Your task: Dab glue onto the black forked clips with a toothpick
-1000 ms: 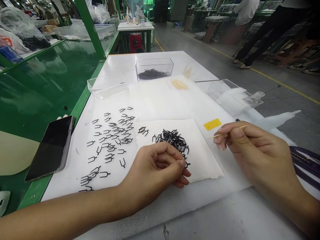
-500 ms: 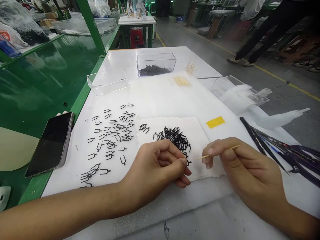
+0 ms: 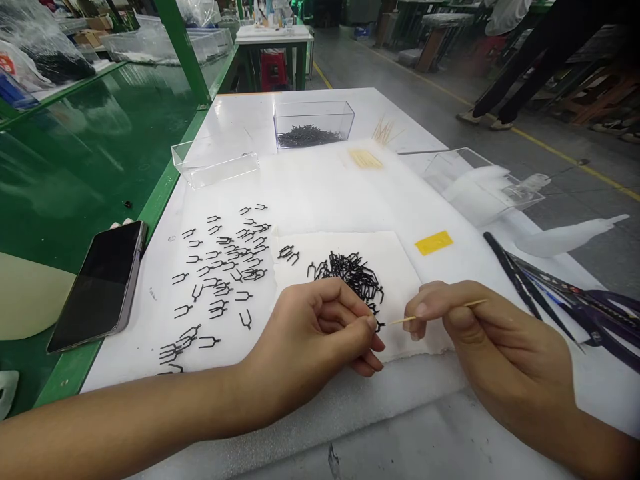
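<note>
Two hands work over the white paper sheet (image 3: 395,257). Left hand (image 3: 320,330): fingers curled closed, thumb and forefinger pinching one small black clip (image 3: 379,326). Only its end shows past the fingertips, so its shape is not resolvable. Right hand (image 3: 485,340): closed on a toothpick (image 3: 400,321), held between thumb and fingertips. The toothpick's point is at the clip; touching or just short, cannot tell. Its middle is hidden by the fingers. A clip pile (image 3: 353,273) lies on the sheet just beyond the left knuckles.

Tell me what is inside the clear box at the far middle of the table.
The clear box holds a low heap of small black parts on its floor; above them it looks empty. Whatever lies beneath the heap is covered.
</note>
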{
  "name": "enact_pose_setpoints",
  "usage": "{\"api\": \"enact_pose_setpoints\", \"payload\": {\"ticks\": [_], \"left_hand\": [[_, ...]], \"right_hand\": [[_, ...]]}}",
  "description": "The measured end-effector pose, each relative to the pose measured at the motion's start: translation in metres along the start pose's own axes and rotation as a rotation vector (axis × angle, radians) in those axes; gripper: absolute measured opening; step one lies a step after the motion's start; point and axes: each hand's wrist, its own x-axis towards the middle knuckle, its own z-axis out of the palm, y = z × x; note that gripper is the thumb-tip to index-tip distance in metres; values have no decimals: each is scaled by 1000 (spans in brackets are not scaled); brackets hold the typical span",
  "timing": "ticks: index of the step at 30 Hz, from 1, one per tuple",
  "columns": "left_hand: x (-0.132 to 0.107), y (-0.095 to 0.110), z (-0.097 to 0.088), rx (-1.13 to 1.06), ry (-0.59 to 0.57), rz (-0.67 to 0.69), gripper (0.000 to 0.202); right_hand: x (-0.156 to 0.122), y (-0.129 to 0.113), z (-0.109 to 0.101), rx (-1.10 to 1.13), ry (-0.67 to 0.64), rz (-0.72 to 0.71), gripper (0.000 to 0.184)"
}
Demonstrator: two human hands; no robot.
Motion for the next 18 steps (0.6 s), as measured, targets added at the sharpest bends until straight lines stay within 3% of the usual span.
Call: {"api": "enact_pose_setpoints", "payload": {"ticks": [14, 18], "left_hand": [[-1, 1, 1, 21, 13, -11, 9], [-1, 0, 1, 27, 8, 3, 9]], "right_hand": [[1, 0, 3, -13, -5, 20, 21], [3, -2, -2, -41, 79, 32, 21]]}}
